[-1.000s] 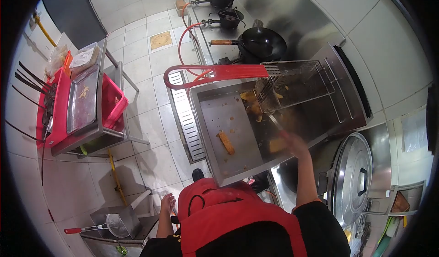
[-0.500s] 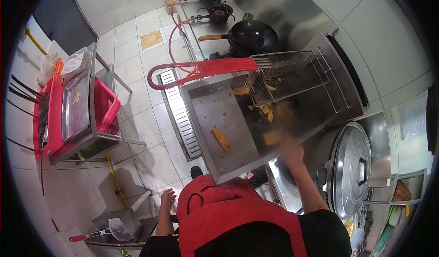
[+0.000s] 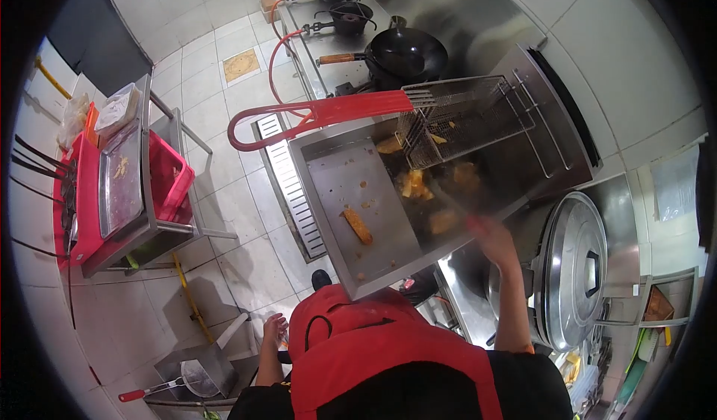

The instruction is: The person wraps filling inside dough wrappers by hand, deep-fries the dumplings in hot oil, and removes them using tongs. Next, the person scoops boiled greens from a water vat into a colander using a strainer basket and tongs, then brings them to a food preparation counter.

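My right hand (image 3: 491, 235) is over the near right rim of the steel fryer (image 3: 388, 277), closed on something blurred, perhaps a thin tool, that points into the oil. Several golden fried pieces (image 3: 415, 185) float near its tip; another piece (image 3: 444, 221) lies just left of the hand, partly under haze. My left hand (image 3: 275, 327) hangs low beside the red apron (image 3: 358, 323), holding nothing, with its fingers loosely apart. A wire fry basket (image 3: 467, 121) with a red handle (image 3: 328, 112) rests across the fryer. One long fried piece (image 3: 357, 226) lies on the fryer's flat left section.
Behind the fryer, a black wok (image 3: 407, 56) sits on the stove beside burners (image 3: 351, 18). A large lidded pot (image 3: 579, 271) stands at the right. On the left is a steel table (image 3: 160, 226) with a metal tray (image 3: 122, 177). A strainer (image 3: 196, 379) lies at the lower left.
My right hand has moved slightly right and up along the fryer's rim. The fried pieces near the tool tip have shifted left. The left hand stays about where it was.
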`<move>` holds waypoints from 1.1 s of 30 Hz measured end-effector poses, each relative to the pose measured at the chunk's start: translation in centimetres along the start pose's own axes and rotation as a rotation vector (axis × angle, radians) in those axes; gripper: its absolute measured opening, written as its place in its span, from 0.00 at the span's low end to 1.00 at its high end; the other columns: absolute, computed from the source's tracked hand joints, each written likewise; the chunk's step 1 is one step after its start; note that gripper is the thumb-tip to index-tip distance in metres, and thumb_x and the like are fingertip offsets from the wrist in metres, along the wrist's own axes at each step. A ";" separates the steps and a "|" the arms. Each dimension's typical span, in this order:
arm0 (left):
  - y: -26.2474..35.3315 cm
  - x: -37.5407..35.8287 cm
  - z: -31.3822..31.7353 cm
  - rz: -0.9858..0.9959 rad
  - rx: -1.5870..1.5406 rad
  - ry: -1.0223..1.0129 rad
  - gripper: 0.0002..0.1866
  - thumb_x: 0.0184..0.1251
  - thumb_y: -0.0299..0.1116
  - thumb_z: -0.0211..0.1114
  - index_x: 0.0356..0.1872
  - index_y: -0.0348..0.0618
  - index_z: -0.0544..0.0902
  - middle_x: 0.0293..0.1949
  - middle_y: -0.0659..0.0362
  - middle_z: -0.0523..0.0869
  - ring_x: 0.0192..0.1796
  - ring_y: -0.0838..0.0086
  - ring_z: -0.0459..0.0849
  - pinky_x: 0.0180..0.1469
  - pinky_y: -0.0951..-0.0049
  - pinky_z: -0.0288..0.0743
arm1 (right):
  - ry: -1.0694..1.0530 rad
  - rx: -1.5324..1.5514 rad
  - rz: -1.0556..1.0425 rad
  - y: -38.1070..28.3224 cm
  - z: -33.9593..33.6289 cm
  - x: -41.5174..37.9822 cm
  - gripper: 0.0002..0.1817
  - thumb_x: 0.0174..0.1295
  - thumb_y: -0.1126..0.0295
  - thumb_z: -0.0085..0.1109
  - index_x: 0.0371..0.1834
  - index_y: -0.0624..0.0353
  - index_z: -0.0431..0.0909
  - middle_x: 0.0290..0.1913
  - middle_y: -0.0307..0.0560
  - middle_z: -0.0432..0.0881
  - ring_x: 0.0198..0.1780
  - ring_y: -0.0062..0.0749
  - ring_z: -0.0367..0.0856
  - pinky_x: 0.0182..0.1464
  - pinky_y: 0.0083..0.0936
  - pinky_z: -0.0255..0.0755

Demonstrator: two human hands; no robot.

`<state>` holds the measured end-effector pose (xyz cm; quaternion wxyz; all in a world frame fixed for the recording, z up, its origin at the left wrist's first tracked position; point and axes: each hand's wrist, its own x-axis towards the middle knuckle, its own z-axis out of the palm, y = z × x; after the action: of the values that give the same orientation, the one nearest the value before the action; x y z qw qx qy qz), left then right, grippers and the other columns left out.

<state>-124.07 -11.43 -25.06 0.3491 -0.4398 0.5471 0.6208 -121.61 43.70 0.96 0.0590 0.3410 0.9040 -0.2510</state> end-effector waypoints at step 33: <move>0.2 1.9 0.5 0.096 -0.015 -0.200 0.18 0.54 0.27 0.46 0.49 0.41 0.68 0.34 0.57 0.74 0.22 0.76 0.73 0.19 0.81 0.65 | -0.044 -0.284 0.008 0.6 3.0 -3.7 0.23 0.50 0.62 0.52 0.52 0.50 0.68 0.37 0.54 0.79 0.40 0.49 0.78 0.42 0.41 0.71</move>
<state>-125.08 -11.10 -26.75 0.3684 -0.3514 0.5252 0.6819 -118.58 40.44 -0.84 0.1273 0.3272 0.9276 -0.1278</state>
